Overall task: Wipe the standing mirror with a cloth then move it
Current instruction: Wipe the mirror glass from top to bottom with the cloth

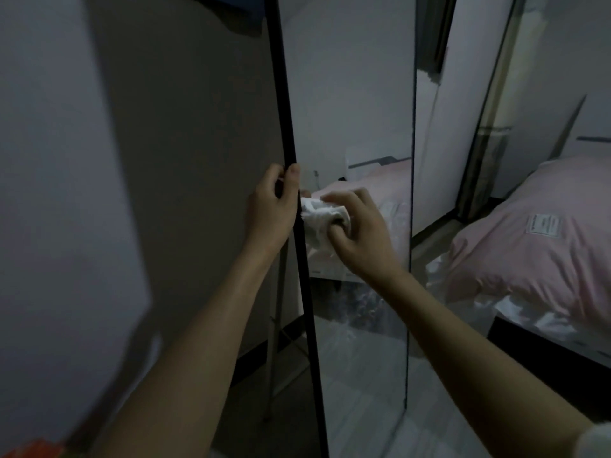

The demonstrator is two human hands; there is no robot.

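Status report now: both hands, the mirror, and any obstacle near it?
Left hand grips the mirror's black frame. Right hand presses white cloth on the mirror glass. Bed close on the right.

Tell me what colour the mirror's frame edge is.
Black: the mirror frame is a thin dark strip gripped by the left hand, seen in the head view.

Showing no readable text anywhere. Carrying a small white label (544,226) on the pink bed cover (535,259), with dark lines of print too blurred and too small to make out. Showing no brand, number or sign on the mirror (357,110) either.
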